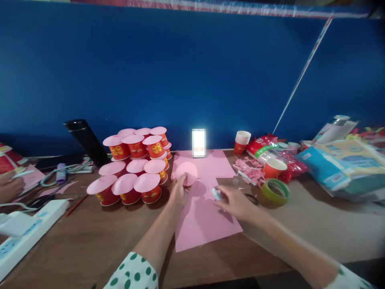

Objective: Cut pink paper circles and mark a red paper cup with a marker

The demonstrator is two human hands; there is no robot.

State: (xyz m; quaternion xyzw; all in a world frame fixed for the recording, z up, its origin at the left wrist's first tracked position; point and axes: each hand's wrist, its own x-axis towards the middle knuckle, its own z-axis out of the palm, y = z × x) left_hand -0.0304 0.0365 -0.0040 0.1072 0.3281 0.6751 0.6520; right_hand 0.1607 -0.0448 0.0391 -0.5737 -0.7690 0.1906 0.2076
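Note:
A round pink paper disc (pixel 189 170) is pinched upright in my left hand (pixel 178 193), with the thumb on its near face. My right hand (pixel 234 202) grips a small white and light-blue stick (pixel 216 194), perhaps a glue stick, over a pink paper sheet (pixel 207 224). More pink paper (pixel 216 162) lies behind the disc. To the left of my hands, red paper cups (pixel 150 195) stand in stacked rows, pink discs (pixel 147 182) resting on them.
At right are stacked cups (pixel 241 142), pink scraps (pixel 248 170), a tape roll (pixel 275 190), a red bag (pixel 264 144) and a blue-and-yellow package (pixel 327 162). At left are a black flask (pixel 87 142), a power strip (pixel 33 235) and another person's hand (pixel 10 188). A lit screen (pixel 199 143) stands ahead.

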